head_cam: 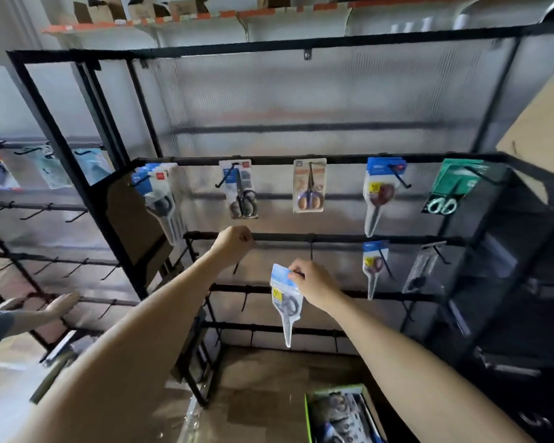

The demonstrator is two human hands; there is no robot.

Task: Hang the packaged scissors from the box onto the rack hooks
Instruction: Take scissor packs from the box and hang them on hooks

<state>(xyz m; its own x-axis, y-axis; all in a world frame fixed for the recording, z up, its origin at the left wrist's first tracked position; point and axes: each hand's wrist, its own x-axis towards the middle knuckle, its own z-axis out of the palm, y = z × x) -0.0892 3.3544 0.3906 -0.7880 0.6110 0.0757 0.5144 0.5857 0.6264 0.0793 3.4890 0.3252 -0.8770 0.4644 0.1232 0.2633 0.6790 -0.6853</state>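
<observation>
My right hand [311, 284] pinches the blue card top of a packaged pair of scissors [286, 302], which hangs point down in front of the black rack [333, 159]. My left hand [234, 243] is curled around the rack's second crossbar [365, 239], near a hook there. Several scissor packs hang on the top row of hooks, such as the orange-handled pack [309, 187] and a blue-carded one [381, 193]. Two more packs [374, 266] hang on the second row at the right. The green-edged box [339, 414] with more packs sits at the bottom.
Another person's hand [61, 305] reaches toward a second rack [45, 206] at the left, which carries empty hooks and a few packs. A cardboard box [538, 129] sits on the dark shelving at the right. Shelves with cartons run along the top.
</observation>
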